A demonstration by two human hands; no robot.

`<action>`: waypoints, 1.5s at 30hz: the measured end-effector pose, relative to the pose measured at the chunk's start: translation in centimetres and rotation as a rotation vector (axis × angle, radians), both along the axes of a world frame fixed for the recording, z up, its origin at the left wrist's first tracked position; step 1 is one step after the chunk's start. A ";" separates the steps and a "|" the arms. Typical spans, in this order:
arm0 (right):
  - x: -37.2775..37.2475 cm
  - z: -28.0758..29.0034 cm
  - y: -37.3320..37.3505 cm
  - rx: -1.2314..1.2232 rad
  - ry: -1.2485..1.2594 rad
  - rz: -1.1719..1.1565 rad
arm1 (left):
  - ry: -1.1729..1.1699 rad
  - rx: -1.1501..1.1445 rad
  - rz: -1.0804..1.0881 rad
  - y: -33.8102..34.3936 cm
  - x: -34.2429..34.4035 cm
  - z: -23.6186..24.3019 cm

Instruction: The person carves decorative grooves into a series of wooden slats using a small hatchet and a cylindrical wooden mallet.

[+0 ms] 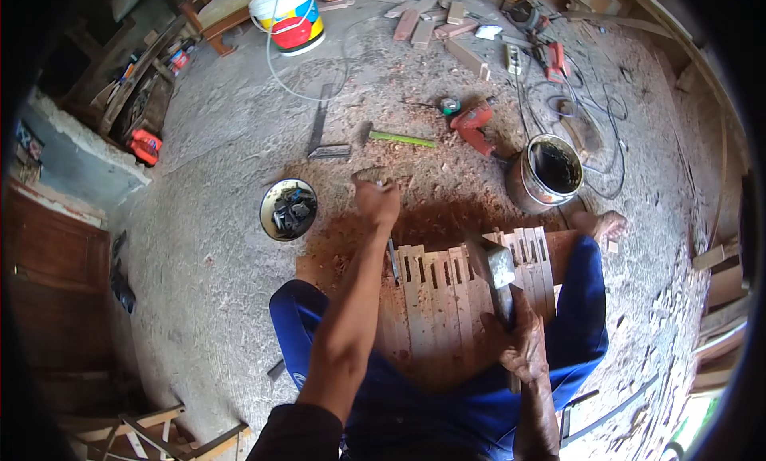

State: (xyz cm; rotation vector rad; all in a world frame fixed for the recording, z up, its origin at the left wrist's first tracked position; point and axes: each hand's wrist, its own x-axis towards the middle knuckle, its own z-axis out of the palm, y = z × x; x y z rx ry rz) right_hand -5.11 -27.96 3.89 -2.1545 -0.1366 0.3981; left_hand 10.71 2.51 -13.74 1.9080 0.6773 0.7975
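To my left, the seated worker's left hand (377, 203) is closed around a chisel (392, 260), blade down at the left end of a row of wooden slats (437, 313) between the knees. Many slats already show dark slots; whether the leftmost is finished, I cannot tell. Rightward, the right hand (520, 341) firmly grips a hammer (501, 268).

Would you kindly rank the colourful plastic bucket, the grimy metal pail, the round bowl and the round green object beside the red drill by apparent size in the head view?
1. Colourful plastic bucket and grimy metal pail: too alike to rank
2. Round bowl
3. Round green object
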 end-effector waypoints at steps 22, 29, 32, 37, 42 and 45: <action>2.9 -8.2 -2.6 -0.044 0.232 0.277 | 0.272 -0.258 -0.210 10.4 3.2 6.4; 3.1 -11.2 2.2 -0.003 0.194 1.036 | -0.196 -0.129 -0.167 12.1 -8.7 17.3; 2.6 -12.9 5.2 -0.081 0.288 1.406 | -0.223 -0.184 -0.046 12.2 -14.1 14.9; 12.0 -14.8 8.6 -0.232 0.176 1.212 | -0.246 -0.261 0.071 13.5 -16.7 10.3; 22.4 -11.2 14.0 -0.314 -0.461 0.486 | -0.360 -0.200 0.159 16.1 -14.3 6.7; 18.6 -5.2 13.6 0.228 0.313 0.401 | -0.357 -0.172 0.231 16.9 -13.9 4.6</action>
